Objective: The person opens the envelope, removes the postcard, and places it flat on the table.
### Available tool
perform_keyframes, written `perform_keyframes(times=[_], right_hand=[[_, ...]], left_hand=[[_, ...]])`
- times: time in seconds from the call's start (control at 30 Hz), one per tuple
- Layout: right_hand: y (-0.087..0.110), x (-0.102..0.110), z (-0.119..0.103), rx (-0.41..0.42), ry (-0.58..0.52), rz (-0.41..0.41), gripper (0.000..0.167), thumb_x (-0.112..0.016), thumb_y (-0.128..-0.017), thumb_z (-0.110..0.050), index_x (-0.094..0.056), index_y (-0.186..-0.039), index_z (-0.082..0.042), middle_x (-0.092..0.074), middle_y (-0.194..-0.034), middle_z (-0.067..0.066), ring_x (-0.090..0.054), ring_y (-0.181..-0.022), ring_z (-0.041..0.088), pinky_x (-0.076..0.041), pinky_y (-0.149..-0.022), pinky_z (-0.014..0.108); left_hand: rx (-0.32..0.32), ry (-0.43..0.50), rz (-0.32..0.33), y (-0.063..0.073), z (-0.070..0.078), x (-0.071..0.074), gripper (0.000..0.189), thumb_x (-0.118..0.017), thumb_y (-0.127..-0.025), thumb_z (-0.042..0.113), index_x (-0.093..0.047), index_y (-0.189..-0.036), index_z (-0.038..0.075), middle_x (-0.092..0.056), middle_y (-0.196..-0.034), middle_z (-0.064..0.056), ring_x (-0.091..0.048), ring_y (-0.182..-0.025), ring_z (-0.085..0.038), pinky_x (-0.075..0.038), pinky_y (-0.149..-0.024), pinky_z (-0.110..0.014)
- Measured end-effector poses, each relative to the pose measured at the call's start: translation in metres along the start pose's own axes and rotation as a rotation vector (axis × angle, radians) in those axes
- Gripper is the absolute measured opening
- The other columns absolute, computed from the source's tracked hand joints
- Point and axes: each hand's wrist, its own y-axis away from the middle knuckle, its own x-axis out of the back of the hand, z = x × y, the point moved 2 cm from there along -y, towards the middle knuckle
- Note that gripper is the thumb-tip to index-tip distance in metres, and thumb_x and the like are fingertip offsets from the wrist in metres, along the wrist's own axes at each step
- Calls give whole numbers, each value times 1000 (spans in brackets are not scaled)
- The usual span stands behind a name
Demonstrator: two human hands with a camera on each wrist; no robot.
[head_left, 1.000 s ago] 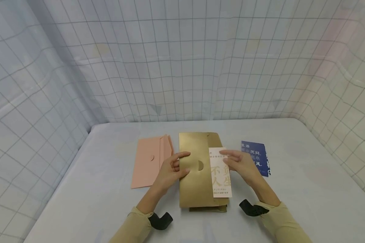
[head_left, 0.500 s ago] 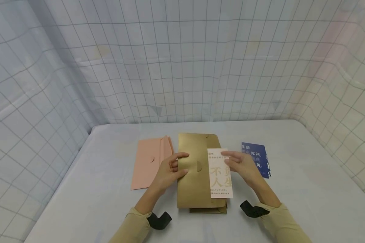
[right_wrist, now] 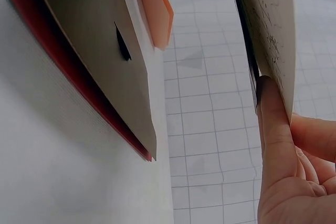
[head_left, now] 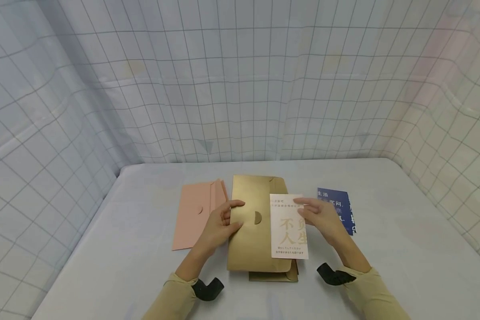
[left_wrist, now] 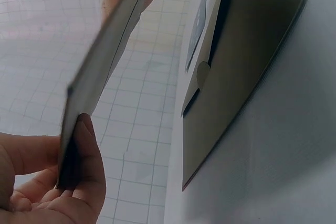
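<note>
My left hand, pinching the gold envelope, has shifted outward; more of the card pinched in my right hand shows, so they're probably separating.

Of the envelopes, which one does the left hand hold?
The raised gold envelope; the lower gold envelope and the pink envelope rest on the table.

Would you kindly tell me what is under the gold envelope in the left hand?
Below the held envelope lies another gold envelope, red showing along one edge; any contents are covered, so unseen.
</note>
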Motion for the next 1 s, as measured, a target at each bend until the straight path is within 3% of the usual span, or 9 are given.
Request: perform_keyframes(times=[0.17,0.53,1.0], right_hand=[[0,3,1,1,20,7,40,-54,-94,-16,-52,-132,-3,-59,-126,24,-64,-105,19,-54,-85,27],[-2,7,1,-2,-10,3,41,-55,-94,-16,-51,-132,-3,-58,-126,25,-64,-93,0,-54,-84,24],[-2,12,2,-2,-25,34,43,-55,-94,-17,-50,-133,-2,-60,-124,25,-65,-88,-1,-54,-81,23]], left_hand=[[3,-15,9,-1,1,0,48,-56,-85,-10,-47,-131,2,-59,-117,-28,-64,-96,-20,-53,-73,-20],[23,-17,90,0,2,-1,48,-53,-86,-12,-48,-130,5,-60,-120,-22,-63,-96,-22,-52,-73,-23],[15,-52,116,-1,-1,5,48,-54,-86,-11,-48,-130,7,-59,-125,-20,-62,-102,-26,-51,-77,-26]])
